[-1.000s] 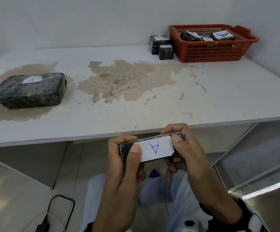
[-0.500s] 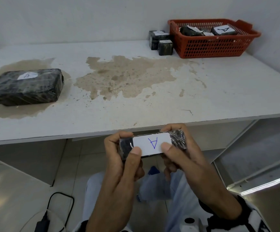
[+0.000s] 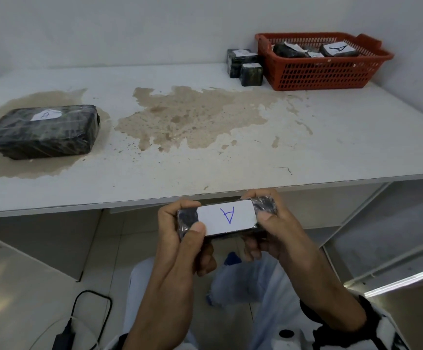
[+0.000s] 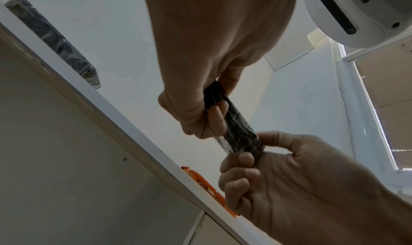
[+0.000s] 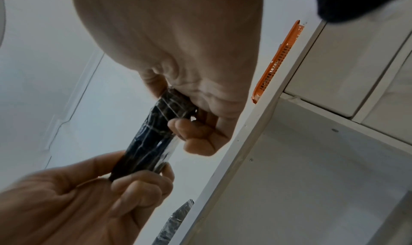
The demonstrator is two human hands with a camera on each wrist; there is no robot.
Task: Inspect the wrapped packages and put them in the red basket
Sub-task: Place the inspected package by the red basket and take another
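Note:
Both hands hold a small black wrapped package (image 3: 226, 218) below the table's front edge, its white label with a blue "A" facing up. My left hand (image 3: 187, 219) grips its left end, thumb at the label's corner. My right hand (image 3: 268, 218) grips the right end, thumb beside the label. The wrist views show the package (image 4: 238, 130) (image 5: 151, 143) edge-on between the fingers. The red basket (image 3: 324, 72) stands at the table's far right with several wrapped packages (image 3: 339, 49) inside. A large wrapped package (image 3: 41, 132) lies at the left.
Two small wrapped packages (image 3: 240, 61) (image 3: 252, 74) stand just left of the basket. The white table (image 3: 331, 147) has a wide brown stain (image 3: 187, 117) in the middle. Walls close in behind and at the right. A black cable (image 3: 79, 311) lies on the floor.
The package has been turned in my hands so its label faces up more fully. My right thumb slid from the label's top corner to its right edge.

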